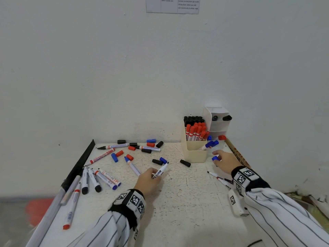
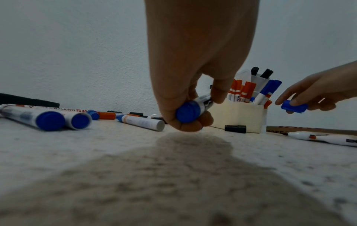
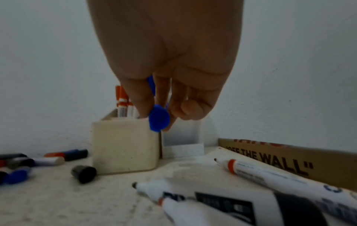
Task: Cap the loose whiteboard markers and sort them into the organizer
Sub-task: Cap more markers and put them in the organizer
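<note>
1. The head view looks down and forward from above the table (image 1: pixel 178 202); the wall fills the upper half of the frame, both hands sit low in the frame.
2. The left wrist view sits just above the tabletop, facing the wall, with the left hand (image 2: pixel 193 76) close at top centre.
3. The right wrist view is equally low, with the right hand (image 3: pixel 170 68) close at top centre.
4. All three share the cream organizer (image 1: pixel 195 154) (image 2: pixel 239 119) (image 3: pixel 123 145); the left wrist view also catches the right hand at its right edge.
</note>
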{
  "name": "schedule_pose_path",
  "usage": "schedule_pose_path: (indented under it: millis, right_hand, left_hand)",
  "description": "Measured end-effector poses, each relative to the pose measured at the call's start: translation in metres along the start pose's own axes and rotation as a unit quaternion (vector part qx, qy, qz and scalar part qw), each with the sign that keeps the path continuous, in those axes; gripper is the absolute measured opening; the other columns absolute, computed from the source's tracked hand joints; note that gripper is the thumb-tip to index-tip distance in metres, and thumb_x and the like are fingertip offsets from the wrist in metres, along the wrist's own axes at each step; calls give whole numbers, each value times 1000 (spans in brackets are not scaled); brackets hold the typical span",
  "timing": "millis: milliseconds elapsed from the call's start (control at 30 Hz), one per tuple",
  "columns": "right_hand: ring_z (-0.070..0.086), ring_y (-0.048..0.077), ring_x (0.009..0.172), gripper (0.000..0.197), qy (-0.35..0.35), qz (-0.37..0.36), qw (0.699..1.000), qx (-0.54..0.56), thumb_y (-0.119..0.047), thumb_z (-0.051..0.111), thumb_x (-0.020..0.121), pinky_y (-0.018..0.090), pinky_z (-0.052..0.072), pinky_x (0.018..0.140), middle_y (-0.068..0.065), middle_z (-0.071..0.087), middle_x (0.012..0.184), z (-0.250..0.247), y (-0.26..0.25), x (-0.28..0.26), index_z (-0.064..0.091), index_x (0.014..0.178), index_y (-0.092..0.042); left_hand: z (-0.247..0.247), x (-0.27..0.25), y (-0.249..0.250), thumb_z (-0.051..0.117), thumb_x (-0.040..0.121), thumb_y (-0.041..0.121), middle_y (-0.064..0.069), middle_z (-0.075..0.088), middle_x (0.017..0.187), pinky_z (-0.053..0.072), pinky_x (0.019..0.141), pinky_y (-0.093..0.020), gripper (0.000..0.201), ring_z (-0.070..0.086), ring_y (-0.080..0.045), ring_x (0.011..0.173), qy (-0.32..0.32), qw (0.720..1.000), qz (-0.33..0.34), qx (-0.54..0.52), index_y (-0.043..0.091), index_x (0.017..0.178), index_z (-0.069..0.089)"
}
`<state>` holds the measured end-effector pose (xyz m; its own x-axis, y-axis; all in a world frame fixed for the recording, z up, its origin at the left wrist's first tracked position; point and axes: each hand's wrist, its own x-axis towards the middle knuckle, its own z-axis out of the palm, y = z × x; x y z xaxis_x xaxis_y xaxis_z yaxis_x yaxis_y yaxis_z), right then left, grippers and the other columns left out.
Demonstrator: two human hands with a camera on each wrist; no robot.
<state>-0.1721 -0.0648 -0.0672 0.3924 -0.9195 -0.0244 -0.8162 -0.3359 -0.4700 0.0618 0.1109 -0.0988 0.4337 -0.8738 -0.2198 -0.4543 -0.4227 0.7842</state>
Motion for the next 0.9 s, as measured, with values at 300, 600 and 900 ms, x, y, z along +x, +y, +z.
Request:
schedule_pose_path:
  millis: [300,600,900]
  right_hand:
    - [65,24,89,25,-34,-108,968,225,-3,59,85,24,53,78,0,54,104,23,-56,-58,49,95,-23]
    - [61,13,72,21,-73,-136,954,256,-6,60,86,16,48,67,-1,58,96,45,-86,-76,53,91,-25]
    - [39,9,54,11,-114,-83,953,268,-19,48,93,20,32,54,-2,45,62,49,-99,-80,53,83,-17]
  left_hand:
    - [11,-23,14,54,93,23,2,57,103,45,75,-18,24,54,-11,84,-7,997,73,37,19,117,53]
    - [4,-38,10,58,90,24,1,64,101,46,82,-23,24,59,-13,89,-3,992,116,39,23,114,57]
    - [-5,-47,8,54,92,28,3,65,96,46,83,-25,25,60,-13,90,-12,988,147,49,22,115,61]
